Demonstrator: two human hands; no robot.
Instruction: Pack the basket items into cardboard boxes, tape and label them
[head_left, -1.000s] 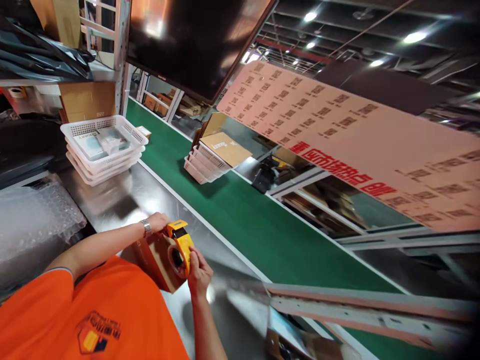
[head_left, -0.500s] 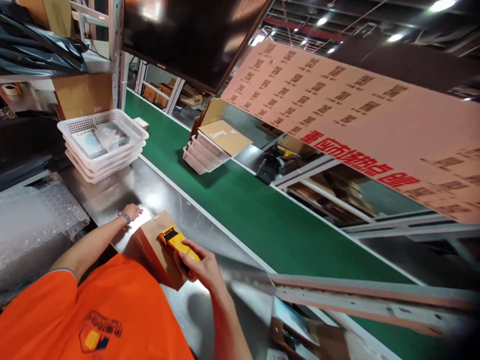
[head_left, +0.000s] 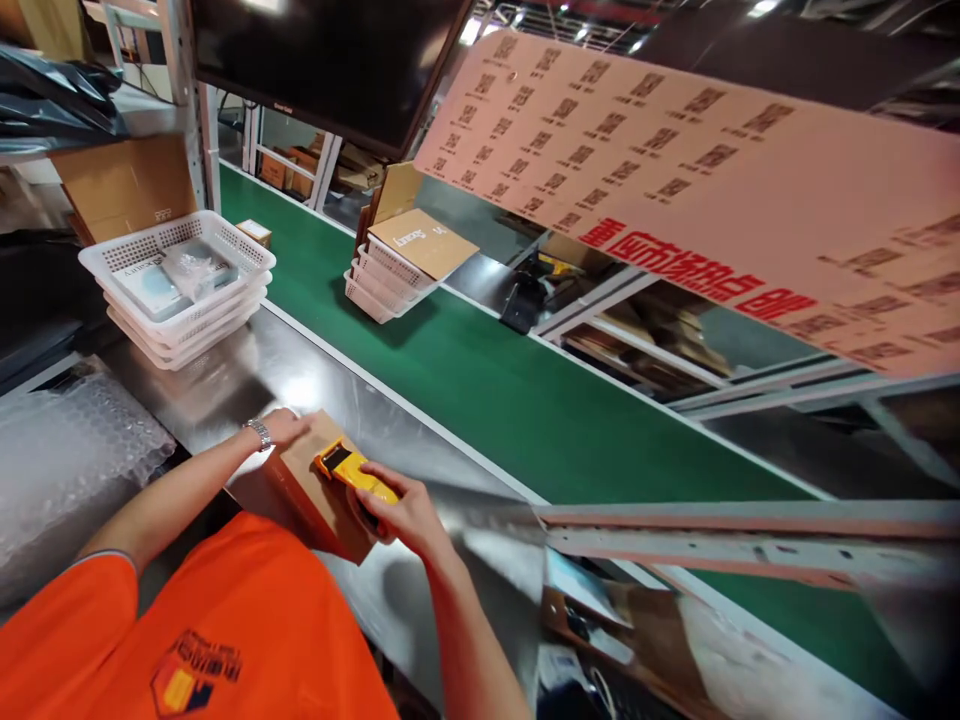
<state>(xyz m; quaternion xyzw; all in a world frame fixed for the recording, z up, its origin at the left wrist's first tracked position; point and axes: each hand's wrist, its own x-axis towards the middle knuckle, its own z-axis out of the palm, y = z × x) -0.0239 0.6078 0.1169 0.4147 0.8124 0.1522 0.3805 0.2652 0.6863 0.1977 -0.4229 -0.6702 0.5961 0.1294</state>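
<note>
A brown cardboard box stands on the metal worktop, right in front of my orange shirt. My left hand, with a metal watch at the wrist, grips the far left end of the box, its fingers over the top edge. In my right hand is a yellow tape dispenser, fingers closed around its body. Its dark front end lies against the top of the box, near the middle. The palm side of my right hand and the underside of the dispenser are hidden.
White stacked baskets with packaged goods stand at the left. Across the worktop runs a green conveyor belt, carrying more baskets and flat cardboard. Bubble wrap lies at the left; a metal rail is at the right.
My left hand has come from beside the box onto its far left end. The tape dispenser stays on the box top in my right hand. The camera view has shifted slightly.
</note>
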